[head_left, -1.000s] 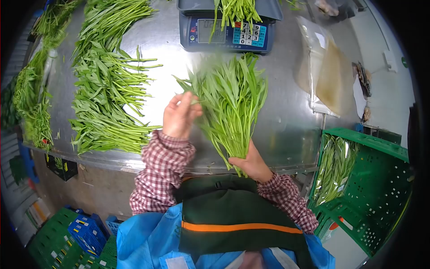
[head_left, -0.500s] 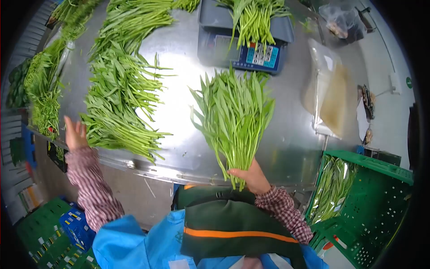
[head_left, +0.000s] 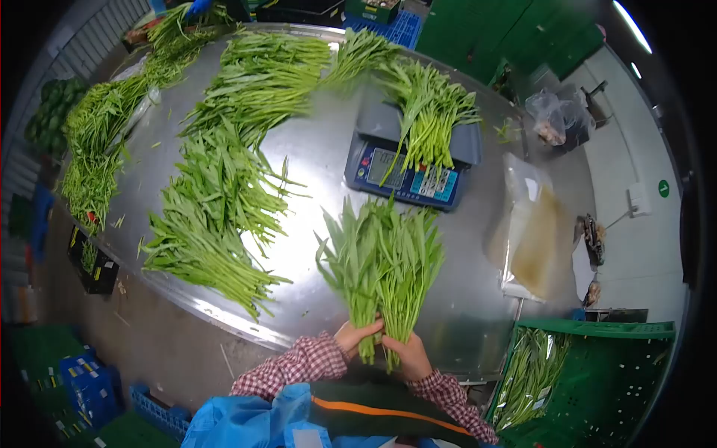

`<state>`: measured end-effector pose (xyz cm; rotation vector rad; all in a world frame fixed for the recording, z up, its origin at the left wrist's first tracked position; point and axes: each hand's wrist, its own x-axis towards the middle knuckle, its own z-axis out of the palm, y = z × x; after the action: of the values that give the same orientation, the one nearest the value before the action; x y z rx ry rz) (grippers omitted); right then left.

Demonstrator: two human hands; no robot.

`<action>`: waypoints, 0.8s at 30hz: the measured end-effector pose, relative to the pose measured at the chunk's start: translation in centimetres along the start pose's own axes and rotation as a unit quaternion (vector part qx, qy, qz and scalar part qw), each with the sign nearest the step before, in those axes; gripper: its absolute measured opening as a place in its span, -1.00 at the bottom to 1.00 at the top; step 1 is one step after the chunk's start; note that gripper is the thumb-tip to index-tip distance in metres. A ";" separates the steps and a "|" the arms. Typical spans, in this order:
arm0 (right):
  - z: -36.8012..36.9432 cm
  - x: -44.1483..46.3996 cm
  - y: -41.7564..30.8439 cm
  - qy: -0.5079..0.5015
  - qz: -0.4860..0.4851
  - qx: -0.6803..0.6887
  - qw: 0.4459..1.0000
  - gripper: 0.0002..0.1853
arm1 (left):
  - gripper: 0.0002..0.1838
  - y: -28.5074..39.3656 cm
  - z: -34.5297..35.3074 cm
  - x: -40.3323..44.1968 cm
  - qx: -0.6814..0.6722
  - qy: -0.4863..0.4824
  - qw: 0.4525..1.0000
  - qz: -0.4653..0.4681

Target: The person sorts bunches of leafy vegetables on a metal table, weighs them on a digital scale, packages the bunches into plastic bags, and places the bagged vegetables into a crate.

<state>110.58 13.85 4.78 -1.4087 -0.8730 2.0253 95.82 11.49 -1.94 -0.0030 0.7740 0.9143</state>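
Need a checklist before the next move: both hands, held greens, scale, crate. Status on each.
1. Left hand closed on the left bunch by its stems: ok.
2. Right hand closed on the right bunch by its stems: ok.
3. Both bunches pointing the same way, leaves away from the body: ok.
4. Scale free of load: not ok, other greens lie on it, stems hanging over its front.
5. Display reading: cannot tell, digits too unclear.
6. Space left in the green crate: ok, bare inner wall shows beside the wrapped greens.
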 end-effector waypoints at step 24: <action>-0.8 21.4 -30.9 0.261 -0.452 -0.462 0.717 -0.64 | -0.72 16.3 -3.9 1.5 -0.196 0.185 0.907 0.323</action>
<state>106.03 49.82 14.68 -1.3924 -1.9104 0.3450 82.41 21.59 -0.66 -0.2967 0.9493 1.7297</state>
